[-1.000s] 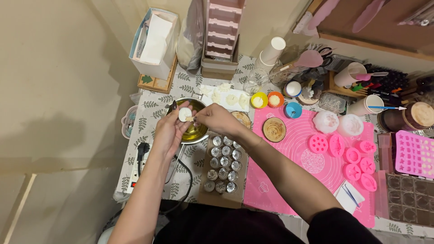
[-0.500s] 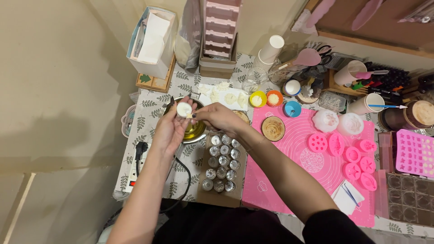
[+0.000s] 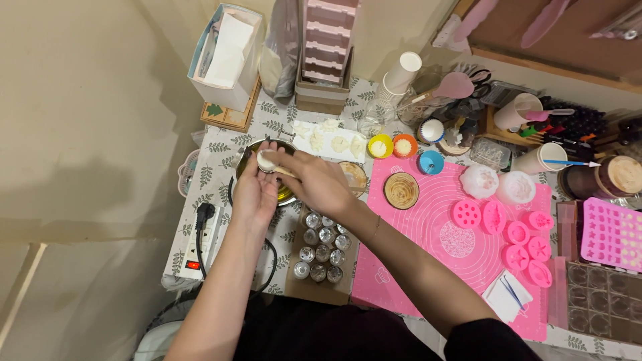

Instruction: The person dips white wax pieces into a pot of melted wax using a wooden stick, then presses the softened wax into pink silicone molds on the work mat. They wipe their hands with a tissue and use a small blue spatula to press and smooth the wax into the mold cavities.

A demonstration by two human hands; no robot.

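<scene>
Both hands are held together above the metal pot [image 3: 289,194] of yellow liquid, near the left edge of the table [image 3: 221,167]. A small round white piece [image 3: 267,160] is cupped by the left hand [image 3: 255,190], with the fingers curled up around it and the palm turned upward. The right hand [image 3: 317,180] is laid across from the right, and its fingertips are closed on a thin stick-like tool [image 3: 284,172] touching the white piece. Both forearms are stretched forward from the near edge, the right one crossing diagonally over a pink silicone mat [image 3: 428,234]. Just beneath the hands, toward the near edge, rows of small metal cups [image 3: 321,254] are set on a piece of cardboard, so little open room is left there. At the left edge a power strip [image 3: 200,241] and its black cord are lying close to the left wrist. Behind the pot, a white tray of pale shapes [image 3: 334,142] is placed. Pink moulds [image 3: 515,234] are spread well apart to the right.
</scene>
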